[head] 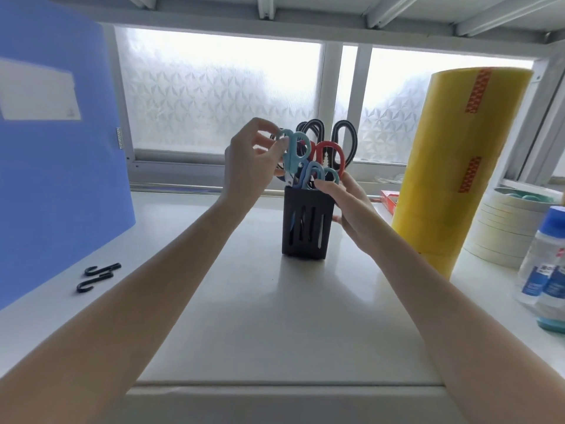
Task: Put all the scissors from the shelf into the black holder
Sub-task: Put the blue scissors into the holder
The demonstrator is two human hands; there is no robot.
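The black holder (305, 223) stands upright on the white shelf (275, 316), with slots in its front wall. Several scissors stick out of its top: black-handled ones (345, 139) at the back, red-handled ones (331, 153) in the middle, blue-handled ones (318, 172) at the front. My left hand (250, 166) pinches a pair of teal-handled scissors (292, 151) by the handle, blades down in the holder's left side. My right hand (351, 206) grips the holder's right wall, thumb touching the blue handles.
A blue folder (58, 148) leans at the left, with two black hooks (97, 276) lying in front of it. A tall yellow tape stack (449, 166), white tape rolls (501, 228) and blue-capped bottles (547, 261) stand at the right. A frosted window is behind.
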